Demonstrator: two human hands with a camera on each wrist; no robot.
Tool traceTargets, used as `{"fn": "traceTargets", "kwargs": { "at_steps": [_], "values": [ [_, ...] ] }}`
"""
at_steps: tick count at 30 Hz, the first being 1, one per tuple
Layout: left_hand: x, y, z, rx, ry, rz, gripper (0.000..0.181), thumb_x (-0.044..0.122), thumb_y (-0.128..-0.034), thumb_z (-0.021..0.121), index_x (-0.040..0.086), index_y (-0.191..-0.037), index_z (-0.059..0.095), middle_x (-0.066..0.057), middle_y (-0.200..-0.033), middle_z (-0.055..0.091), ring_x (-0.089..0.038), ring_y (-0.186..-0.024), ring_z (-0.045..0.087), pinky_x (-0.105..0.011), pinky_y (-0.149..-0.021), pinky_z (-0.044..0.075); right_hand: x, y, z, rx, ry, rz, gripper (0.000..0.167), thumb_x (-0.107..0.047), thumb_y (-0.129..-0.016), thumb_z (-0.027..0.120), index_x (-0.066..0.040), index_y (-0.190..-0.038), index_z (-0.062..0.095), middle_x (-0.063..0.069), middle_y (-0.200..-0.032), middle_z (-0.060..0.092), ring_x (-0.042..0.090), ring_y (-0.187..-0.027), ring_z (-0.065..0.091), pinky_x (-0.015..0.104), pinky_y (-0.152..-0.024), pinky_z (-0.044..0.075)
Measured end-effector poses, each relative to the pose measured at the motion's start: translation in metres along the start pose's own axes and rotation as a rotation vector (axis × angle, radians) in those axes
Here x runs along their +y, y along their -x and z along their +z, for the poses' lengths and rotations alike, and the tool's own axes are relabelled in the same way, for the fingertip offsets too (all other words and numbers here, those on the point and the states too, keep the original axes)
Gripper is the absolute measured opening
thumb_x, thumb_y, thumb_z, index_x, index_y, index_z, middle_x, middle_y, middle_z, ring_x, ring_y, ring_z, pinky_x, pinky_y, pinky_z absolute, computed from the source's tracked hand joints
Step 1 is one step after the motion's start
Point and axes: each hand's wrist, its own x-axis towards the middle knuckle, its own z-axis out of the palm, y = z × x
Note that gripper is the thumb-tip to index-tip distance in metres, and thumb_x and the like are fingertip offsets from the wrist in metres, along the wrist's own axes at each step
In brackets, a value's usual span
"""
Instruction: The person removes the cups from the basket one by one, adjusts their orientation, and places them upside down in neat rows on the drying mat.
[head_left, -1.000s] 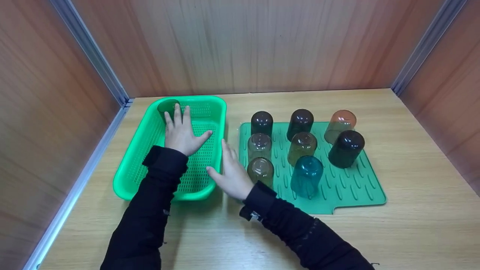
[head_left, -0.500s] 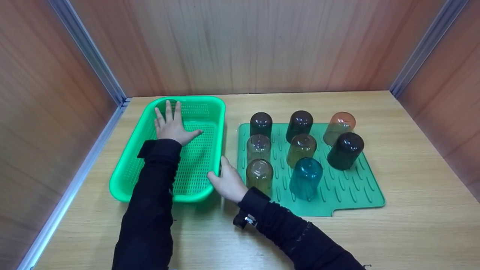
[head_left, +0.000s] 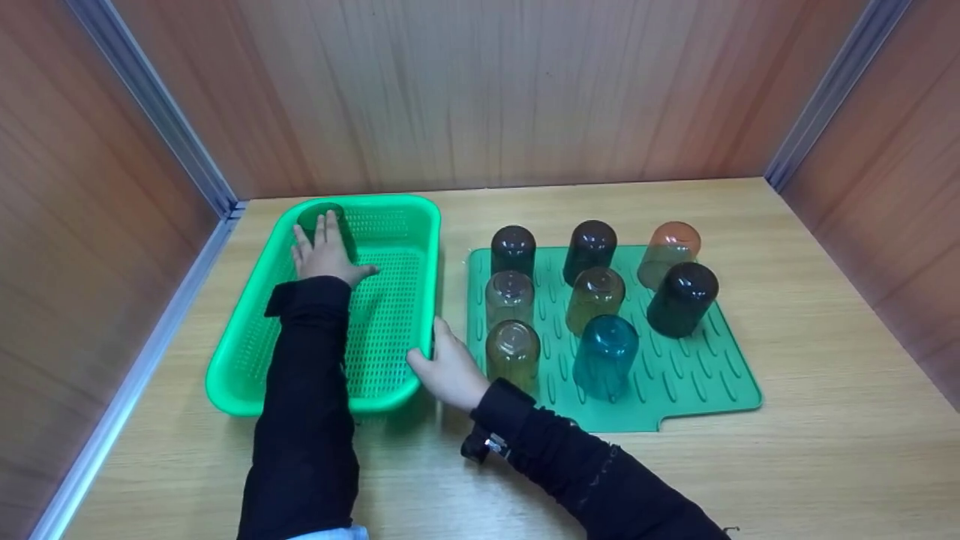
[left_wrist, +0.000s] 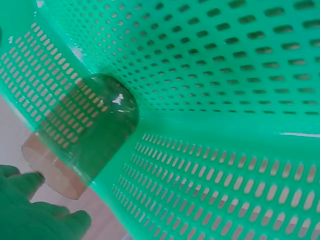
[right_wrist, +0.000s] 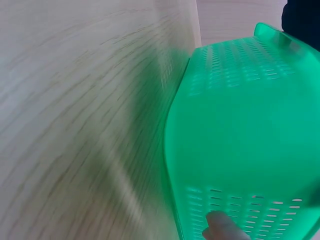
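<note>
A green perforated plastic basket (head_left: 433, 259) stands at the left of the table. Inside its far left corner is a see-through dark cup (left_wrist: 102, 122), partly covered by my left hand (head_left: 324, 253) in the head view. That hand reaches in with its fingers spread. In the left wrist view the fingertips (left_wrist: 77, 222) are close to the cup's open end; one appears to touch it. My right hand (head_left: 452, 373) holds the basket's right rim near the front corner, thumb on top. A fingertip (right_wrist: 222, 227) shows against the outer wall in the right wrist view.
Right of the basket lies a green draining mat (head_left: 705, 386) with raised ridges. Several upturned cups stand on it, among them a blue cup (head_left: 606, 358), an orange cup (head_left: 670, 251) and a dark cup (head_left: 682, 300). Wooden panels (head_left: 525, 90) enclose the table's back and sides.
The left hand has moved left and toward the cup. The right hand has moved down along the basket's side and taken hold of its rim. The basket has shifted slightly left in view.
</note>
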Motion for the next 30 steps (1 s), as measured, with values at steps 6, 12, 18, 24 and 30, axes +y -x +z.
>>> {"fn": "traceTargets", "kwargs": {
  "at_steps": [6,12,18,24,30],
  "values": [
    [0.002,0.0,-0.006,0.05,-0.029,-0.027,0.082,0.024,-0.087,0.067,0.0,-0.149,0.018,-0.025,-0.15,0.023,-0.042,-0.142,0.001,-0.054,-0.113,0.006,-0.002,0.0,-0.002,-0.013,-0.015,-0.007,0.063,-0.02,-0.092,0.051,-0.003,-0.147,0.023,0.016,-0.134,0.052,0.015,-0.098,0.058,0.034,-0.093,0.044],
    [0.004,0.0,-0.005,0.169,-0.089,-0.072,0.036,0.0,-0.0969,0.036,0.0,-0.126,0.056,-0.024,-0.135,0.048,-0.039,-0.136,0.03,-0.047,-0.109,0.028,-0.002,0.001,-0.002,-0.017,0.005,0.019,0.069,-0.022,-0.092,0.051,-0.002,-0.149,0.017,0.016,-0.142,0.044,0.017,-0.107,0.056,0.035,-0.098,0.041],
    [0.005,0.002,-0.005,0.198,-0.089,-0.144,0.024,0.012,-0.0967,0.047,0.006,-0.107,0.067,-0.025,-0.113,0.062,-0.041,-0.103,0.058,-0.054,-0.078,0.049,-0.003,0.002,0.0,-0.015,0.035,0.048,0.074,-0.025,-0.092,0.049,0.003,-0.149,0.012,0.018,-0.148,0.033,0.022,-0.101,0.055,0.035,-0.094,0.041],
    [0.013,0.009,-0.012,0.141,-0.096,-0.113,0.023,0.017,-0.0967,0.05,0.01,-0.111,0.066,-0.022,-0.111,0.064,-0.043,-0.097,0.06,-0.055,-0.076,0.049,-0.001,0.002,0.001,-0.02,-0.001,0.02,0.071,-0.024,-0.093,0.05,0.002,-0.148,0.015,0.018,-0.147,0.036,0.022,-0.12,0.049,0.037,-0.103,0.036],
    [0.027,0.02,-0.02,0.059,-0.101,0.04,0.02,0.014,-0.097,0.049,0.007,-0.109,0.064,-0.022,-0.107,0.065,-0.043,-0.094,0.061,-0.054,-0.076,0.049,0.0,0.001,-0.001,-0.01,0.001,-0.013,0.064,-0.021,-0.093,0.05,0.001,-0.146,0.021,0.017,-0.138,0.047,0.02,-0.113,0.054,0.037,-0.1,0.04]
  ]
}}
